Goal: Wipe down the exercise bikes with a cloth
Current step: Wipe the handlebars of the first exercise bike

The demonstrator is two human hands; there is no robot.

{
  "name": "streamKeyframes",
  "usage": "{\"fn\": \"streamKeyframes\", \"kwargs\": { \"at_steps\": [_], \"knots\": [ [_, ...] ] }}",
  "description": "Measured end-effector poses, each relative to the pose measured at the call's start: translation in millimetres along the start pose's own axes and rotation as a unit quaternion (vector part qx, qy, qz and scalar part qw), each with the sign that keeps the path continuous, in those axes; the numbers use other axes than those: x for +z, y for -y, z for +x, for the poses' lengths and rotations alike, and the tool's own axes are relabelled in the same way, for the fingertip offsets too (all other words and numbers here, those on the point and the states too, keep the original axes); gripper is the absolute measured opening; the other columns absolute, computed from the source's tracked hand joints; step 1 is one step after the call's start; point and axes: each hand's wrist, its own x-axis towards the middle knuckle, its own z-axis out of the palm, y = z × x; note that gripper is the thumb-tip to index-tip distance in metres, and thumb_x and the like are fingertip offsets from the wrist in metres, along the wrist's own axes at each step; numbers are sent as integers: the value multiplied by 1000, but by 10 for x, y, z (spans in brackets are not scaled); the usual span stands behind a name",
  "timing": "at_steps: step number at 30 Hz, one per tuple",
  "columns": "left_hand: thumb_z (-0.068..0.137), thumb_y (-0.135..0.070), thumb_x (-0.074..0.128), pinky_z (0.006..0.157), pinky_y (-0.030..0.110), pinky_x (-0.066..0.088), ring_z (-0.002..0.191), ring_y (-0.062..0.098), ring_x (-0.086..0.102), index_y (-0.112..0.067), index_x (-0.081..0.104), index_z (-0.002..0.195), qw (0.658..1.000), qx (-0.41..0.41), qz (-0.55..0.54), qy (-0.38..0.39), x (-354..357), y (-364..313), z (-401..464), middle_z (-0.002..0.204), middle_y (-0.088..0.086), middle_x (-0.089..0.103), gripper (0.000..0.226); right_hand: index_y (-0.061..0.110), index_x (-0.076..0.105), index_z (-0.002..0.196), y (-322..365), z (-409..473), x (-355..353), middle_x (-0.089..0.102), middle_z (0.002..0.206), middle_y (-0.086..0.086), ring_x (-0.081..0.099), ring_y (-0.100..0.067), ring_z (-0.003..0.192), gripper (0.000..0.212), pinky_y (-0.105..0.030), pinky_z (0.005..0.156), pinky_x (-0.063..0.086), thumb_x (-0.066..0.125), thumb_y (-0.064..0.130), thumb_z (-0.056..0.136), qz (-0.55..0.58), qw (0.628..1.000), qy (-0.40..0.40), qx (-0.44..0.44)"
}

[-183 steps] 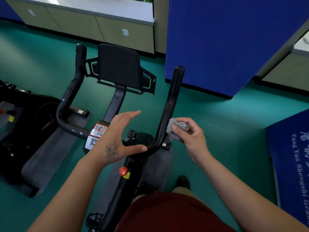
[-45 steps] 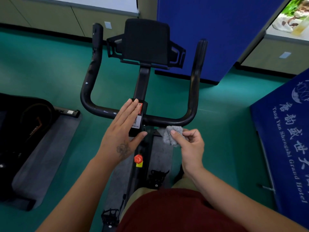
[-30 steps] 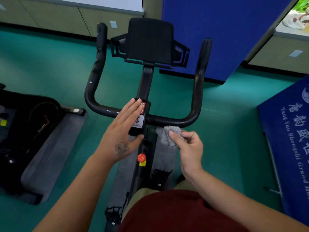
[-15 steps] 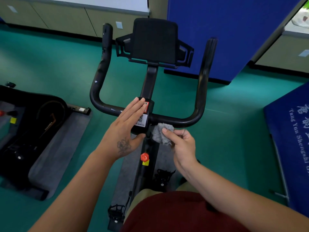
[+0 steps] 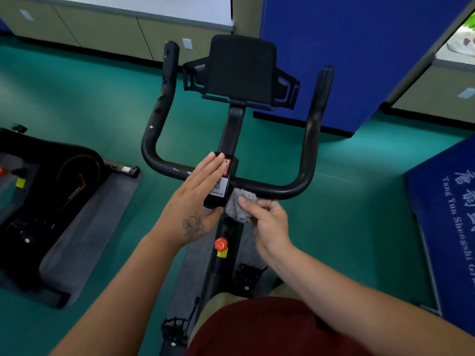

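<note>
A black exercise bike stands before me, with U-shaped handlebars [image 5: 307,155] and a tablet holder [image 5: 241,70] on the centre post. My left hand [image 5: 195,199] lies flat on the stickered centre block [image 5: 222,186], fingers straight, thumb under its lower edge. My right hand [image 5: 267,222] pinches a small grey cloth [image 5: 240,205] and presses it against the block's right side, just under the crossbar. A red knob [image 5: 220,244] sits on the frame below my hands.
A second black bike [image 5: 51,191] rests on a grey mat [image 5: 84,235] at the left. A blue partition [image 5: 359,52] stands behind the bike, a blue banner [image 5: 444,222] at the right. Beige cabinets [image 5: 108,29] line the far wall. The floor is green.
My right hand has slid the cloth leftward along the underside of the crossbar to the centre block. My left hand stays flat on the block.
</note>
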Motion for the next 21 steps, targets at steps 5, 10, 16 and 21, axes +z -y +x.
{"fn": "streamKeyframes", "kwargs": {
  "at_steps": [5,10,16,21],
  "knots": [
    [84,-3,82,129,15,7,165,12,15,-13,34,167,1000,-3,5,-11,28,-21,5,175,-7,28,97,16,47,81,193,-56,-321,62,74,0,65,-8,64,36,-21,61,52,75,-5,88,-64,995,61,51],
    [93,-20,76,132,22,11,165,13,18,-12,36,166,1000,-7,0,-25,69,-37,4,175,-5,30,84,17,51,83,484,-167,-768,64,79,-1,64,-13,71,31,-30,65,50,80,9,73,-63,988,117,84],
    [100,-43,66,132,37,23,163,14,24,-9,42,162,995,-29,58,-82,230,-99,55,170,-1,38,74,20,53,95,1307,1,-1031,68,88,4,66,-11,74,35,-31,64,48,80,10,75,-113,987,101,-56],
    [103,-51,61,132,49,27,164,23,23,0,41,160,988,-50,91,-118,427,-201,96,170,9,38,79,25,61,117,2130,491,-906,67,113,10,67,-9,104,33,-27,86,59,75,6,94,-313,895,67,-310]
  ]
}}
